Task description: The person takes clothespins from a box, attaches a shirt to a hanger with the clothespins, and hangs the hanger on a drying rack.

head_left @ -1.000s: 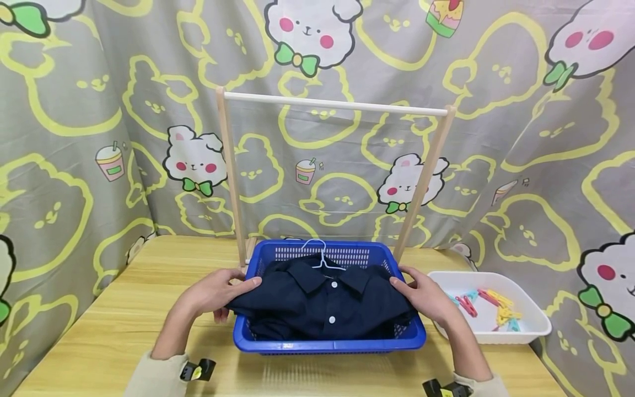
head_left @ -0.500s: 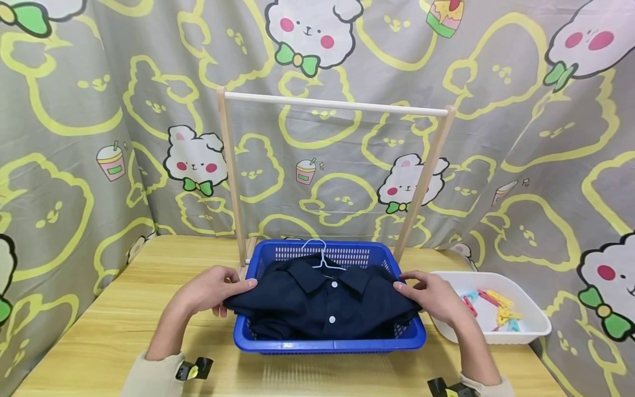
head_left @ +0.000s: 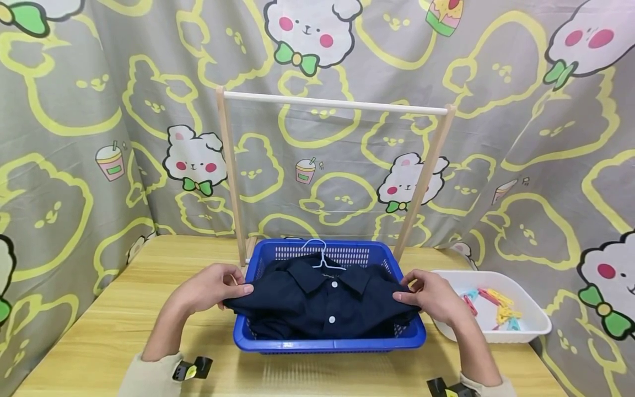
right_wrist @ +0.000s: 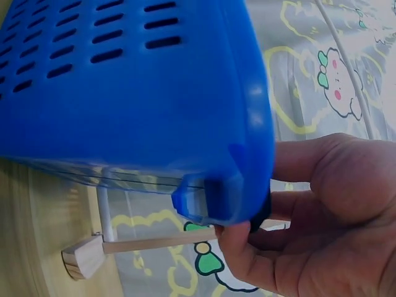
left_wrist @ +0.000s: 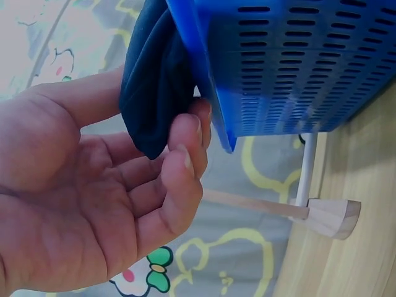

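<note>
A dark navy shirt (head_left: 302,303) with a collar and white buttons lies spread in a blue plastic basket (head_left: 329,345). From its neck sticks up the hook of a thin white hanger (head_left: 323,259); the rest of the hanger is hidden inside the shirt. My left hand (head_left: 215,286) pinches the shirt's left edge between thumb and fingers, where the cloth (left_wrist: 151,86) overhangs the rim. On the other side my right hand (head_left: 429,295) pinches the shirt's right edge at the rim. In the right wrist view the basket wall (right_wrist: 136,111) hides most of the cloth.
Behind the basket stands a wooden rack with a white crossbar (head_left: 337,103). A white tray (head_left: 538,331) with several coloured clothespins (head_left: 503,314) sits to the right on the wooden table (head_left: 114,325). A patterned curtain (head_left: 317,182) encloses the back and sides.
Both hands have shifted slightly outward, the left hand to the left and the right hand to the right. The shirt's edges are drawn out a little; basket and hanger stay put.
</note>
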The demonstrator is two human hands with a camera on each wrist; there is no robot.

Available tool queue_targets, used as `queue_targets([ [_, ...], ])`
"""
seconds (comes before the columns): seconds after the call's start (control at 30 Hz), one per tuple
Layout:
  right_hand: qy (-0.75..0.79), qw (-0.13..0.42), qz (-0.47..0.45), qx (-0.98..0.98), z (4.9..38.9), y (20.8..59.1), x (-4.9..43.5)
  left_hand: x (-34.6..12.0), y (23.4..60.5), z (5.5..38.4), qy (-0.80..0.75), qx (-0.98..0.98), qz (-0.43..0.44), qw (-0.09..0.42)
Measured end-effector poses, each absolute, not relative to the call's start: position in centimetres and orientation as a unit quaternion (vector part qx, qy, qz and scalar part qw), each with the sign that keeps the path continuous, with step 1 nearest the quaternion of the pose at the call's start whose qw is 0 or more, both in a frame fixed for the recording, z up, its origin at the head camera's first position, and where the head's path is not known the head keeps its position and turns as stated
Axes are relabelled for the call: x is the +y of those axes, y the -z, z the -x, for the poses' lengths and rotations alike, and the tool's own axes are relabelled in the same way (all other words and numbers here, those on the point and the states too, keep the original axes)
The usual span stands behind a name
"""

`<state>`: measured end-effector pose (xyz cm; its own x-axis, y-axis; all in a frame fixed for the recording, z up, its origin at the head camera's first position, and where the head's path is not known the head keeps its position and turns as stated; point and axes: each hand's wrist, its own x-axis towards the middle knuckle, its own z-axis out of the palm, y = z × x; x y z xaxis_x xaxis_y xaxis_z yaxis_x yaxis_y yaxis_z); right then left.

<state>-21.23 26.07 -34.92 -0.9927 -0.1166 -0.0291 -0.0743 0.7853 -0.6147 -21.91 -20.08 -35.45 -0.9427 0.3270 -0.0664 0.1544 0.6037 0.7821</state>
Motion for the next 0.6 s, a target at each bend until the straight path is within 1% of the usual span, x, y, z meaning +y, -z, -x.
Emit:
queue_targets([
  [0.3, 0.314, -0.001, 0.061, 0.947, 21.27, 35.39, 25.61, -19.91, 35.54, 21.93, -0.413, 0.894, -0.151, 0.089],
  [0.6, 0.319, -0.017, 0.059, 0.946, 21.45, 35.57, 25.53, -19.89, 35.59, 21.92, -0.421, 0.889, -0.162, 0.076],
])
